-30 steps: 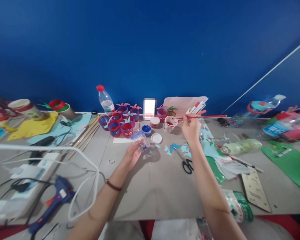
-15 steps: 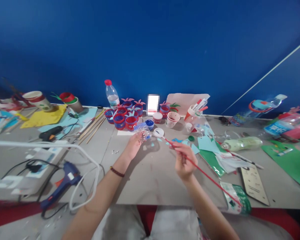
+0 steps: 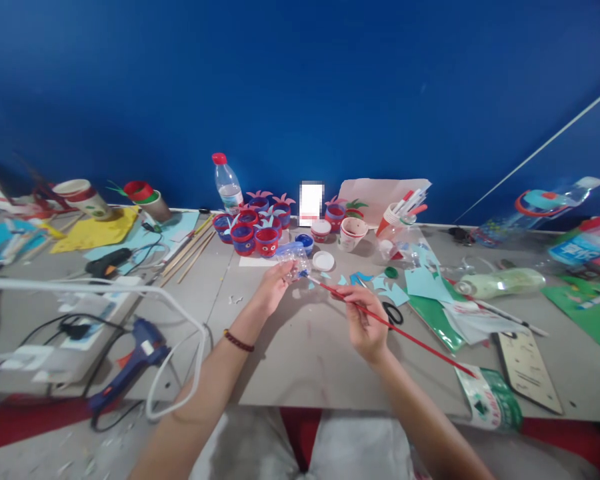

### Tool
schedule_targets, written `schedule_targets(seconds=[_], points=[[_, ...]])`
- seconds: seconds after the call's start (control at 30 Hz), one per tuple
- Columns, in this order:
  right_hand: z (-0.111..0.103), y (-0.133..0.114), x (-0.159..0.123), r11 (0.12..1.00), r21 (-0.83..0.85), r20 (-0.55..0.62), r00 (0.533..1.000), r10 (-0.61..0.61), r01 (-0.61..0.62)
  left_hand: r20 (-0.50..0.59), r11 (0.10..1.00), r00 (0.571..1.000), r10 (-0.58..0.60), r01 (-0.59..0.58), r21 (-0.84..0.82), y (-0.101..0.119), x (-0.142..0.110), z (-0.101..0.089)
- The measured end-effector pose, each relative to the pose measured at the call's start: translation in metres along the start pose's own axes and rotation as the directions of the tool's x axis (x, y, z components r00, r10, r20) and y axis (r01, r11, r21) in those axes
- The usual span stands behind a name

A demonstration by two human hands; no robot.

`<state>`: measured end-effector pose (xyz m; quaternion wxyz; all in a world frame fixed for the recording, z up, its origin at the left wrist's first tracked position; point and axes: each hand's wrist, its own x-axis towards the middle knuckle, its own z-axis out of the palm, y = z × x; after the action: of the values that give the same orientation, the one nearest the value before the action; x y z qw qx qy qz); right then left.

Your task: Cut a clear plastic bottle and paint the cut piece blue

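My left hand [image 3: 276,288] is closed around a small clear plastic bottle piece [image 3: 294,259], with blue at its upper rim. In my right hand [image 3: 367,321] is a long red paintbrush [image 3: 415,339], gripped like a pen. Its blue-loaded bristles meet the right side of the plastic piece, or lie just against it. Behind the piece stands an open pot of blue paint [image 3: 305,243]. A white lid [image 3: 323,261] lies right of the brush tip. Several red and blue painted cups [image 3: 267,243] with leaf-shaped tops cluster behind my left hand.
A glue gun [image 3: 139,357], a power strip [image 3: 93,333] and a white cable [image 3: 199,360] occupy the left side. Black-handled scissors [image 3: 393,313] lie beside my right hand. Paper scraps, a green bottle [image 3: 503,283] and a wooden board [image 3: 527,371] are on the right.
The brush tip has moved left from the white lid to the clear plastic piece. My left hand still holds that piece. The whole view has shifted slightly.
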<state>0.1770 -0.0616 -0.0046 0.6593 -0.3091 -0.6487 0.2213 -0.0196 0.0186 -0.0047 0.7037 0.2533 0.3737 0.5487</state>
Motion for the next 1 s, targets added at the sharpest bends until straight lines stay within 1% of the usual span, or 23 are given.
schedule_targets(seconds=[0.23, 0.37, 0.43, 0.53, 0.67, 0.83, 0.9, 1.0], points=[[-0.002, 0.004, -0.001, 0.998, -0.047, 0.032, 0.998, 0.045, -0.043, 0.013, 1.0, 1.0, 0.019, -0.019, 0.02, -0.002, 0.001, -0.003], [-0.003, 0.004, 0.0, 0.997, -0.052, 0.018, 0.998, 0.054, -0.053, 0.014, 1.0, 1.0, 0.025, -0.025, -0.001, -0.002, 0.001, -0.005], [-0.003, 0.003, 0.002, 0.996, -0.019, 0.004, 0.996, 0.086, -0.086, 0.03, 0.999, 0.999, 0.029, -0.029, -0.015, -0.002, 0.002, -0.006], [-0.002, -0.001, 0.006, 0.987, 0.086, -0.041, 0.989, 0.142, -0.138, 0.037, 0.999, 0.999, 0.029, -0.028, -0.018, -0.002, 0.003, -0.007], [0.0, -0.004, 0.011, 0.957, 0.199, -0.101, 0.967, 0.235, -0.212, 0.018, 1.0, 1.0, 0.022, -0.022, -0.002, -0.003, 0.005, -0.007], [-0.002, -0.003, 0.015, 0.9, 0.264, -0.131, 0.911, 0.391, -0.348, 0.026, 0.998, 0.999, 0.033, -0.034, 0.047, -0.005, 0.005, -0.006], [-0.002, -0.002, 0.015, 0.888, 0.275, -0.134, 0.9, 0.415, -0.369, 0.025, 0.997, 0.999, 0.036, -0.038, 0.064, -0.006, 0.004, -0.005], [-0.001, -0.002, 0.016, 0.885, 0.272, -0.133, 0.896, 0.424, -0.379, 0.026, 0.996, 0.999, 0.041, -0.043, 0.073, -0.006, 0.002, -0.004]])
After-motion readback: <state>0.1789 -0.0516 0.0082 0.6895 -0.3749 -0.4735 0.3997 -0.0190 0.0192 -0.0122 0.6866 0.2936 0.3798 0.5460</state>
